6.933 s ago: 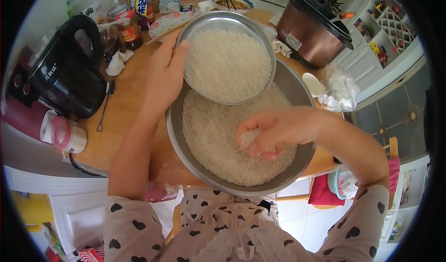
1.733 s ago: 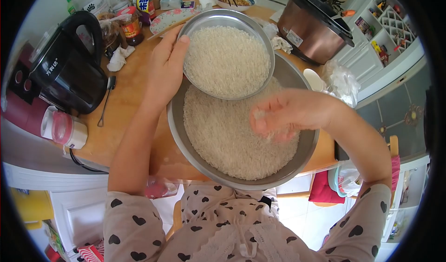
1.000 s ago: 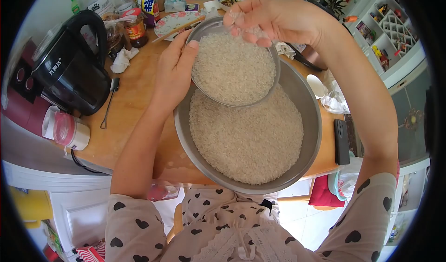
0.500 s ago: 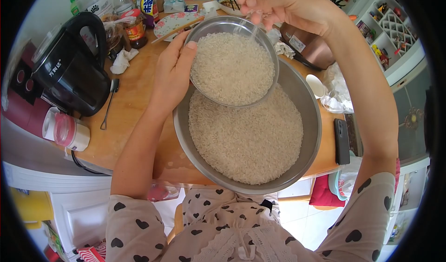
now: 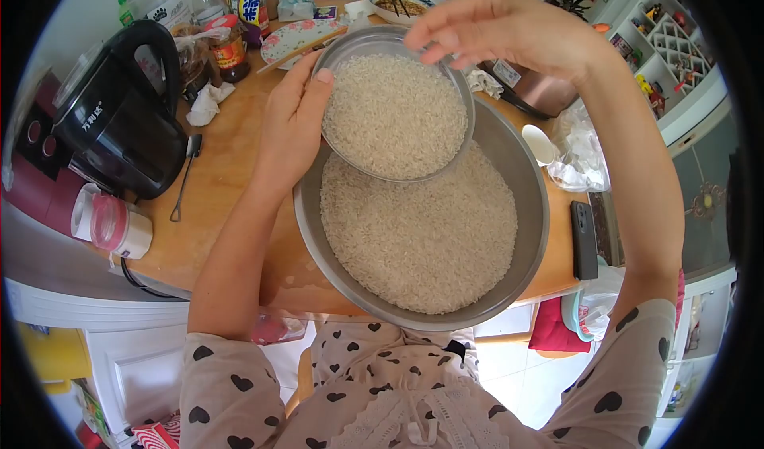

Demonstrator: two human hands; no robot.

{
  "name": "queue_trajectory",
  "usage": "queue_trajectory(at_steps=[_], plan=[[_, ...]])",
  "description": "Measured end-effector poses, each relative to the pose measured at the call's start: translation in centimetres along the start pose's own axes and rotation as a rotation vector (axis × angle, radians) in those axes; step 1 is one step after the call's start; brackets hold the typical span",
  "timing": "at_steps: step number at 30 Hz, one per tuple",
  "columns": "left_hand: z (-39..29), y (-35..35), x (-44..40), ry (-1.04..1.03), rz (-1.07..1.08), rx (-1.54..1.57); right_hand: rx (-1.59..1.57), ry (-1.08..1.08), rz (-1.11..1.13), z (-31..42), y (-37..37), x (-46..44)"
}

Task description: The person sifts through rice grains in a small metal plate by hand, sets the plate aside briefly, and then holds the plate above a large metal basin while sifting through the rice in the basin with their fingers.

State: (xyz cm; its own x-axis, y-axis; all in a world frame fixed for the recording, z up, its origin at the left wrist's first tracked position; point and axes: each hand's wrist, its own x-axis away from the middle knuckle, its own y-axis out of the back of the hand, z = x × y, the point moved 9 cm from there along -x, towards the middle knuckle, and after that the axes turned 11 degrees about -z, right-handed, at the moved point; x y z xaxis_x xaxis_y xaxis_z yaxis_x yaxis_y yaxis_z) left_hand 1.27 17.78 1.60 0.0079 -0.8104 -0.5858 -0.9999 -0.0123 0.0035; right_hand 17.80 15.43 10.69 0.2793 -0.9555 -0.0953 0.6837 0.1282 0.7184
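My left hand [image 5: 294,127] grips the left rim of a small metal bowl [image 5: 362,45], thumb on top and fingers underneath. White rice grains [image 5: 394,123] fill much of this bowl, which is held over the far part of a large steel basin [image 5: 533,202]. More rice [image 5: 422,246] covers the basin's bottom. Above the small bowl's upper right rim hovers my right hand [image 5: 517,39], its fingers loosely bent and apart, with nothing visible in them. The part of the basin under the small bowl is hidden.
On the left of the table [image 5: 239,186] stand a black kettle [image 5: 119,119], a long-handled spoon [image 5: 185,178] and a pink-lidded jar [image 5: 123,228]. A phone [image 5: 585,241], white cup [image 5: 540,145] and plastic bag [image 5: 578,151] lie right. Chopsticks rest in a bowl [image 5: 382,10] behind.
Rice was trickling from my right hand into the small bowl; now no grains fall. That hand has lowered slightly, its fingers looser. My left hand still holds the bowl in nearly the same place.
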Motion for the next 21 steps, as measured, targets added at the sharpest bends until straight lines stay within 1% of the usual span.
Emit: queue_trajectory(at_steps=[3,4,7,10,13,16,19,21], plan=[[-0.1,0.1,-0.1,-0.009,-0.007,0.000,0.086,0.046,0.113,-1.1,-0.1,1.7],[-0.2,0.1,0.0,-0.007,-0.013,0.002,0.081,-0.051,0.184,-2.1,-0.4,2.6],[0.1,0.0,0.2,0.032,-0.009,0.051,0.021,-0.204,0.365,-5.0,-3.4,5.9],[0.5,-0.1,0.0,0.030,-0.009,0.073,0.229,-0.222,0.565,-6.8,-6.8,8.9],[0.6,0.1,-0.1,-0.003,-0.005,0.061,0.365,-0.192,0.578,-8.4,-8.0,10.1],[0.9,0.1,-0.1,0.000,-0.012,0.074,0.549,-0.083,0.301,-9.5,-7.5,10.0],[0.6,0.1,0.0,0.003,-0.017,0.071,0.530,-0.198,0.301,-11.0,-8.6,10.9],[0.7,0.2,0.0,-0.001,-0.015,0.057,0.419,-0.142,0.403,-9.4,-10.3,12.0]])
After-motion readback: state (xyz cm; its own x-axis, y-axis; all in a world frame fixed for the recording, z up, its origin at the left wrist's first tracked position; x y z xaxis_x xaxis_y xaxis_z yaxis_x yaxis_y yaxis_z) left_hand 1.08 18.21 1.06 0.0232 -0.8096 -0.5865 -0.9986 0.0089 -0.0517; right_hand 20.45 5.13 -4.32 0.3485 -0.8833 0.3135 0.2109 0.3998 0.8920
